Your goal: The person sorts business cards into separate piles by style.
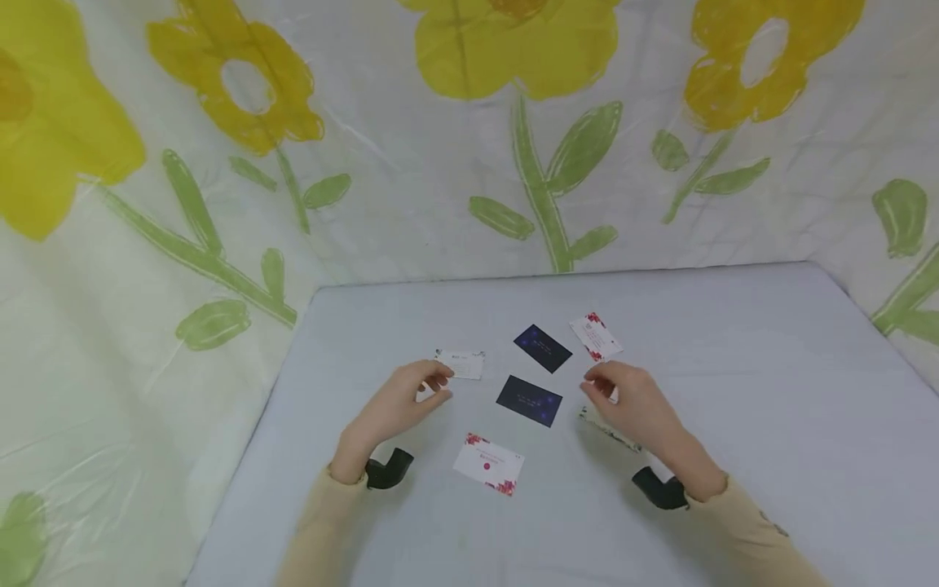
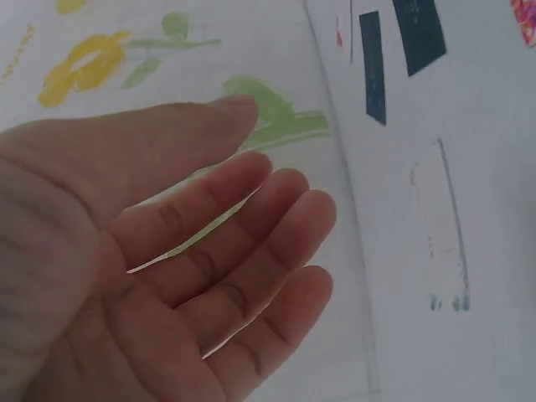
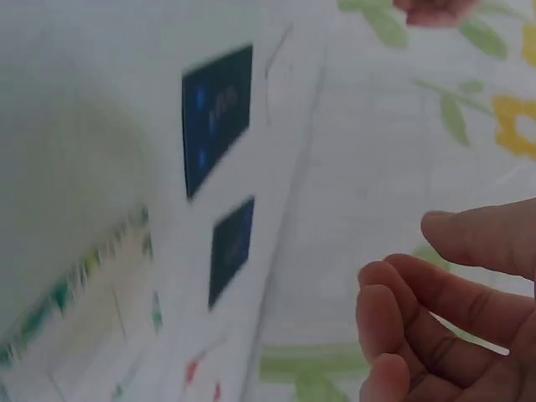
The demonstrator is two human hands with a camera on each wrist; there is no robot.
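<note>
My left hand (image 1: 411,398) hovers near a white card with dark corner marks (image 1: 469,365), its fingers loosely bent. Nothing lies between thumb and fingers of that hand (image 2: 226,260) in the left wrist view. Over a cream card with a leafy green border (image 1: 609,428) hangs my right hand (image 1: 632,399), which partly covers it. Its fingers (image 3: 452,306) are relaxed and hold nothing. Between the hands lie two dark blue cards, a farther one (image 1: 543,349) and a nearer one (image 1: 529,400). A white card with red flowers (image 1: 489,464) is closer to me; a similar card (image 1: 597,336) lies beyond my right hand.
The cards lie spread flat on a pale table (image 1: 734,350). Behind and beside it hangs a white curtain (image 1: 389,179) printed with yellow flowers and green leaves. Black curved pieces stick out at the left wrist (image 1: 390,469) and right wrist (image 1: 659,489).
</note>
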